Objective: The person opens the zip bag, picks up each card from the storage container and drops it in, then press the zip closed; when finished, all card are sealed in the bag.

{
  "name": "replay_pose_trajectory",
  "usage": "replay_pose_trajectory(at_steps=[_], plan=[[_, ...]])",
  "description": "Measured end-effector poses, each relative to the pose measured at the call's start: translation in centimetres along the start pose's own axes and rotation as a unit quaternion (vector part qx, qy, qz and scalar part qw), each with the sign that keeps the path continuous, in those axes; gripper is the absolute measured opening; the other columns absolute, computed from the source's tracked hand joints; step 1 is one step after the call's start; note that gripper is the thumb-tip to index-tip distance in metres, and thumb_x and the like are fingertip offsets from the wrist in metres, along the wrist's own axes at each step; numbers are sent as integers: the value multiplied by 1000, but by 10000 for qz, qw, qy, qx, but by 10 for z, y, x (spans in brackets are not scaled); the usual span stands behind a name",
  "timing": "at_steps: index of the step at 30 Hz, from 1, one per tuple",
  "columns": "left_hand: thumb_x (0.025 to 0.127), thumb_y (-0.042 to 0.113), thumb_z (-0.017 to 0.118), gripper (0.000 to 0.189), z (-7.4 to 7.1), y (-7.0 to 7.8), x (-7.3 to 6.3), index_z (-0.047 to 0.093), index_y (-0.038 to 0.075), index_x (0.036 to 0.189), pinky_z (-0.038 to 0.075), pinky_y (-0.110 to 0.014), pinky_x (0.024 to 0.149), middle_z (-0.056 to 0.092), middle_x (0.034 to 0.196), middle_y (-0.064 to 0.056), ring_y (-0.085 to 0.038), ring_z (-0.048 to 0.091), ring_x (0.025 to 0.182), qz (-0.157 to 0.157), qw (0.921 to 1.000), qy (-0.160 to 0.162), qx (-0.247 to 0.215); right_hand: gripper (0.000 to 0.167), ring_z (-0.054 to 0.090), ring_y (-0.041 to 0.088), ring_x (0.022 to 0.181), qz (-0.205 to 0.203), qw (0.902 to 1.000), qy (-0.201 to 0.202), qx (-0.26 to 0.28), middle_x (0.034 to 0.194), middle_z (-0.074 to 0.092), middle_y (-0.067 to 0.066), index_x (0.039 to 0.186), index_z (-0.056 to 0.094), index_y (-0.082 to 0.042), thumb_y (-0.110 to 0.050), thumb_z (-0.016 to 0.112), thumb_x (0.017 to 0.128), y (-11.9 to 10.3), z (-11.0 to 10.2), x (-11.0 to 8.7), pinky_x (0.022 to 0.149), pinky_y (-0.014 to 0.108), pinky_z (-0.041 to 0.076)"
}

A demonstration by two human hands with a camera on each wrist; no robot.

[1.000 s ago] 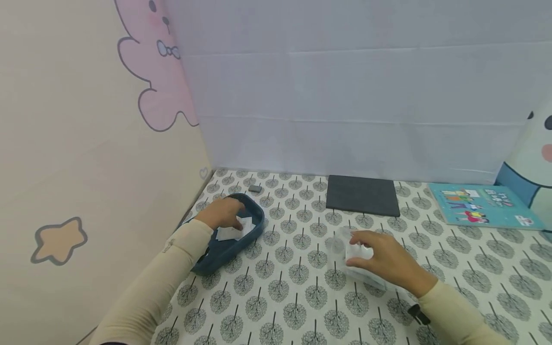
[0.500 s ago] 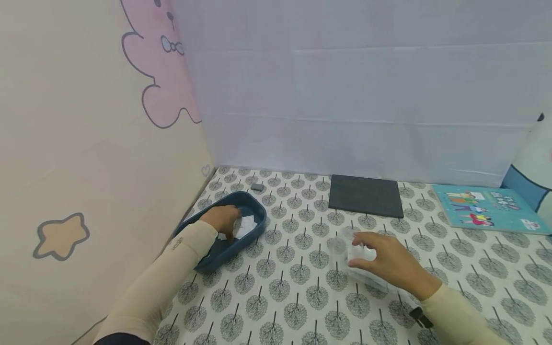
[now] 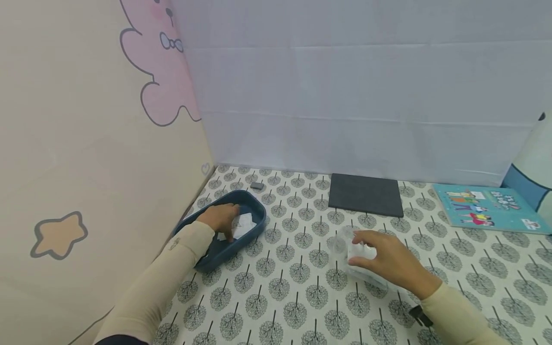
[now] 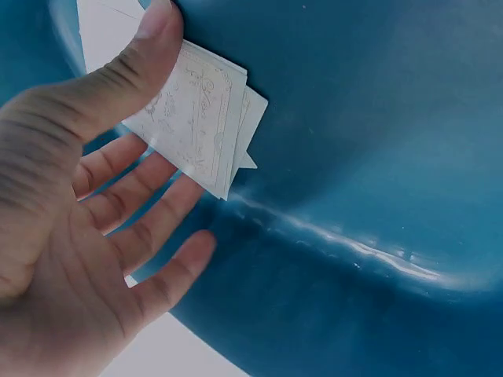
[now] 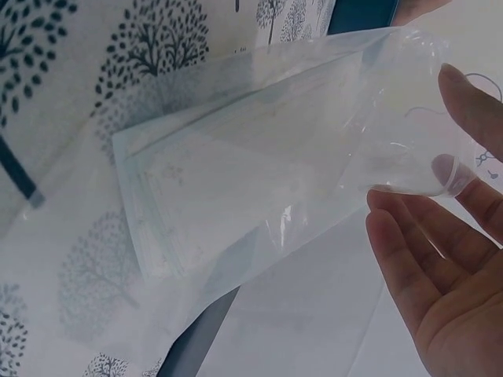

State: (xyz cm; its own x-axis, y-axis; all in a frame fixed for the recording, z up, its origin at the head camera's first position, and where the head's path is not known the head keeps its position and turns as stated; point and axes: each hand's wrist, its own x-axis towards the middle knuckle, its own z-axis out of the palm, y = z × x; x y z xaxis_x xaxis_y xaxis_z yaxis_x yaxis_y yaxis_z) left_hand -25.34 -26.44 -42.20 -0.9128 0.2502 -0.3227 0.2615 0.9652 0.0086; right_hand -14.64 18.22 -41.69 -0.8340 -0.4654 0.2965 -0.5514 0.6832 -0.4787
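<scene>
My left hand [image 3: 222, 219] reaches into a dark blue plastic basin [image 3: 257, 203] at the left. There it pinches a small stack of white printed cards [image 4: 196, 118], thumb across the top and several fingertips hidden underneath. More white paper [image 3: 245, 225] shows in the basin beside the hand. At the right, my right hand [image 3: 384, 258] grips the mouth of a clear plastic bag [image 5: 314, 102], thumb and index finger spread apart at its rim. Through the plastic, a stack of white cards [image 5: 212, 181] shows inside the bag.
A black flat mat [image 3: 365, 195] lies toward the back, with a blue illustrated book [image 3: 491, 208] to its right. Behind the basin sits a small grey block [image 3: 257, 185]. A cream wall [image 3: 108, 167] runs along the left, close to the basin.
My left hand has dipped lower into the basin, its fingers drawing closer together over the papers. The right hand keeps its hold on the bag. The head view has shifted slightly.
</scene>
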Motion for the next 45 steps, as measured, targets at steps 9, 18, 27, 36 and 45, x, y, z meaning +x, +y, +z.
replay_pose_trajectory(at_steps=[9, 18, 27, 36, 45], plan=[[66, 29, 96, 77, -3, 4, 0, 58, 7, 130, 50, -48, 95, 59, 128, -12, -31, 60, 113, 59, 9997, -254, 3, 41, 67, 24, 94, 67, 10000, -58, -46, 124, 68, 9, 110, 73, -10, -35, 85, 80, -1, 0, 1, 78, 45, 55], [70, 35, 91, 67, -8, 7, -5, 63, 5, 123, 52, -46, 91, 64, 119, -13, -30, 63, 105, 499, 9969, -145, 599, 42, 66, 22, 94, 73, 9999, -45, -78, 124, 69, 8, 110, 73, -12, -39, 84, 80, 0, 1, 0, 77, 44, 55], [73, 23, 89, 70, -8, 12, -6, 55, 7, 132, 53, -46, 88, 57, 122, -12, -29, 60, 108, 656, 9968, -87, 453, 39, 66, 22, 94, 108, 9999, -76, -104, 122, 69, 7, 109, 73, -14, -36, 85, 79, -1, 2, 1, 77, 43, 55], [72, 16, 92, 70, -6, 6, -9, 61, 12, 134, 53, -40, 80, 46, 132, -14, -25, 54, 109, 389, 9980, -367, -341, 40, 66, 22, 93, 64, 9997, -149, -183, 113, 71, 2, 111, 72, -13, -34, 86, 79, -1, 2, 4, 76, 43, 55], [68, 19, 93, 78, -11, 4, -10, 58, 6, 137, 50, -41, 94, 52, 137, -13, -24, 56, 111, 505, 9968, -254, -557, 39, 66, 21, 93, 36, 9999, -60, -134, 113, 71, 2, 110, 72, -12, -33, 86, 79, 0, 1, 5, 77, 43, 55]])
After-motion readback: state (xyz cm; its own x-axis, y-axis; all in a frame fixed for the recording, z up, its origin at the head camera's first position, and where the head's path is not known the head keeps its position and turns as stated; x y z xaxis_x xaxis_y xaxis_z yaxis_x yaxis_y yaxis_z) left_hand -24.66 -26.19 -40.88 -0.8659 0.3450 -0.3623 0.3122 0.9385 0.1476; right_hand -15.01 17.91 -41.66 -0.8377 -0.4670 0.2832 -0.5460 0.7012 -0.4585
